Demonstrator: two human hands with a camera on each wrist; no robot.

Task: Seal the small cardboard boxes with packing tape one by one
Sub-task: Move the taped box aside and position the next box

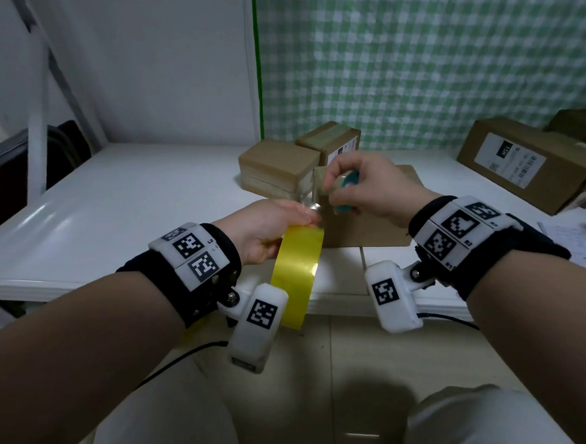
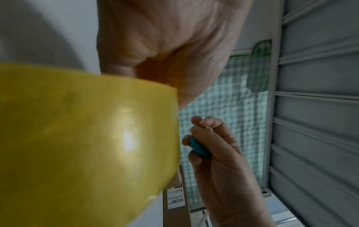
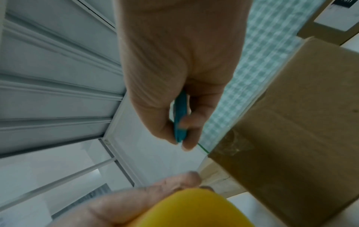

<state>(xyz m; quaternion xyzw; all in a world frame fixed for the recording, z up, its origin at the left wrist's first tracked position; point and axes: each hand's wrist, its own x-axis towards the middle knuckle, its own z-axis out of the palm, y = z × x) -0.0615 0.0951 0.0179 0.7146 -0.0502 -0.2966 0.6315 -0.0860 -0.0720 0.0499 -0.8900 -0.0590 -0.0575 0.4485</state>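
Note:
My left hand grips a yellow roll of packing tape just in front of a small cardboard box on the white table. A clear strip of tape runs from the roll up to the box's left corner. My right hand hovers over that corner and pinches a small teal cutter. In the left wrist view the tape roll fills the lower left, with the cutter beyond it. In the right wrist view the cutter hangs beside the box.
Two more small boxes stand behind the one in hand. A long labelled carton lies at the back right before a green checked cloth. The table's front edge is near my knees.

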